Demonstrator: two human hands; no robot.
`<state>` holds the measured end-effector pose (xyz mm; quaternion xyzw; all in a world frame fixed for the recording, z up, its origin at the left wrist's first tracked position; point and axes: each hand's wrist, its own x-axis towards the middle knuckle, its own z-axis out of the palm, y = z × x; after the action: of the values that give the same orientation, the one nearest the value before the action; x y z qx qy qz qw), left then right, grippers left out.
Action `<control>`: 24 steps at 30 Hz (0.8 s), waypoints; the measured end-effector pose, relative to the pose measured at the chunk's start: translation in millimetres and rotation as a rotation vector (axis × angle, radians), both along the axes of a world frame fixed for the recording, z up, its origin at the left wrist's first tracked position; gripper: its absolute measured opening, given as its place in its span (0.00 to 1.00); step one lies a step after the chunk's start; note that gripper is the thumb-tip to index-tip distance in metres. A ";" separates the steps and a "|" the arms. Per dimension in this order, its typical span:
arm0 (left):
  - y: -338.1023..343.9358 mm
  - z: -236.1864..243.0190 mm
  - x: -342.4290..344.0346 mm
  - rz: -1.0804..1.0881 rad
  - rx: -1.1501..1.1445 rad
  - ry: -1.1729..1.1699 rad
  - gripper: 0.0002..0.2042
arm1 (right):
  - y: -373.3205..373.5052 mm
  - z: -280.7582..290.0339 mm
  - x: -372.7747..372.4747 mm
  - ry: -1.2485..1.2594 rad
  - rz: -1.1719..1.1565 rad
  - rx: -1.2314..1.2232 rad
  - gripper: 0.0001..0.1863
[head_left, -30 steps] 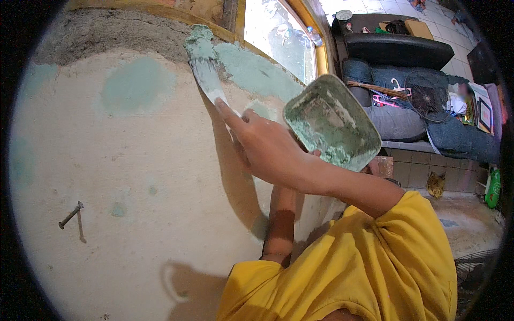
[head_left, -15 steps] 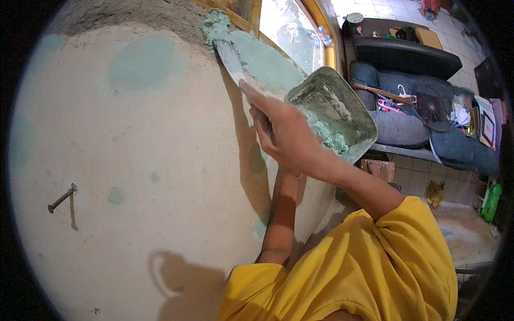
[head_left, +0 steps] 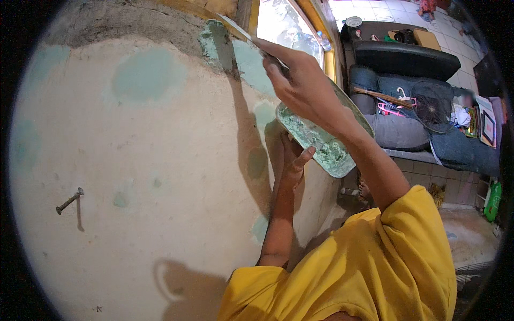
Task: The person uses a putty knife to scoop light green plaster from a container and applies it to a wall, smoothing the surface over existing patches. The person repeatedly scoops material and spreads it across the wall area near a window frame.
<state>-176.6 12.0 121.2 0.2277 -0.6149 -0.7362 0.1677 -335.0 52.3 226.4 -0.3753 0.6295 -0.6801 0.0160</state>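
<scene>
My right hand (head_left: 306,85) is closed round the handle of a putty knife (head_left: 234,27). Its thin blade shows nearly edge-on at the upper end of a light green putty patch (head_left: 251,61), beside the window frame. Lower down, my left hand (head_left: 293,163) grips a rectangular plastic tub (head_left: 290,128) from beneath, thumb over the near rim. Green putty (head_left: 333,155) coats the tub's inside. My right hand and forearm cover the tub's far part. Whether the blade touches the wall, I cannot tell.
The pale wall (head_left: 187,176) carries other green patches (head_left: 147,75) and a protruding nail (head_left: 69,201). Rough grey cement (head_left: 123,24) runs along its top. At right are a window (head_left: 278,27), a dark sofa (head_left: 407,59), a fan (head_left: 432,107) and a green bottle (head_left: 492,200).
The putty knife has moved up along the patch and turned from broad face to edge-on. The tub has shifted slightly down and tilted, and my left thumb now shows on its rim.
</scene>
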 end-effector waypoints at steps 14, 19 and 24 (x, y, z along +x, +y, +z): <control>-26.8 -27.5 2.7 -0.095 0.071 -0.196 0.46 | -35.2 -11.8 35.6 0.014 0.087 0.145 0.22; -39.5 -17.4 -3.6 -0.095 0.112 -0.264 0.47 | -33.6 -2.0 55.2 -0.127 0.173 0.095 0.29; -47.2 -20.8 -1.7 -0.096 0.169 -0.331 0.48 | -41.9 9.7 56.1 -0.057 0.289 0.114 0.39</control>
<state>-178.3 -35.2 100.5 0.3292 -0.5803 -0.7448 0.0090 -278.9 10.3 236.1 -0.4409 0.6058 -0.6444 0.1529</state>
